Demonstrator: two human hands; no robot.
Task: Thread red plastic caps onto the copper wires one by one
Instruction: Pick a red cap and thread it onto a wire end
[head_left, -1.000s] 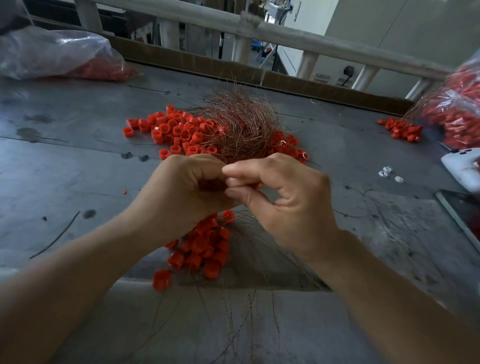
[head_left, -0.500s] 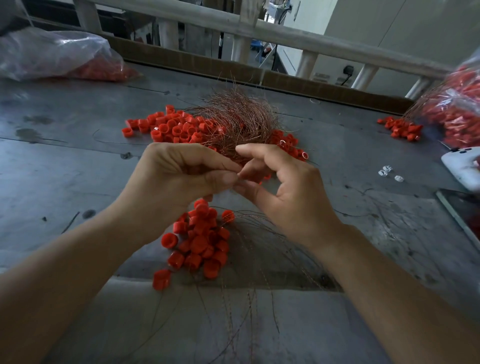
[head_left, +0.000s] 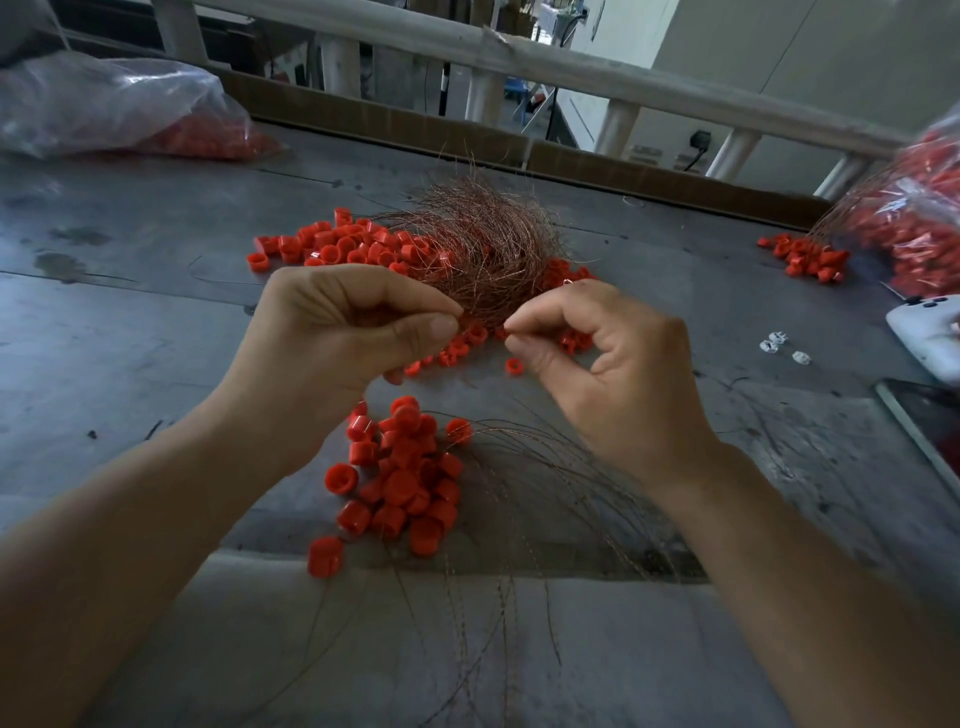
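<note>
The hands, touching half a second ago, are now slightly apart. The left hand (head_left: 332, 332) and right hand (head_left: 613, 374) each press thumb to forefinger; what they pinch is too fine to make out. They are above a worn grey table (head_left: 130, 338), with a pale railing (head_left: 571, 67) across the top of the frame. The copper wire tangle (head_left: 483, 249) sits just behind the fingertips. Red caps (head_left: 405, 467) are heaped below the hands at centre.
</note>
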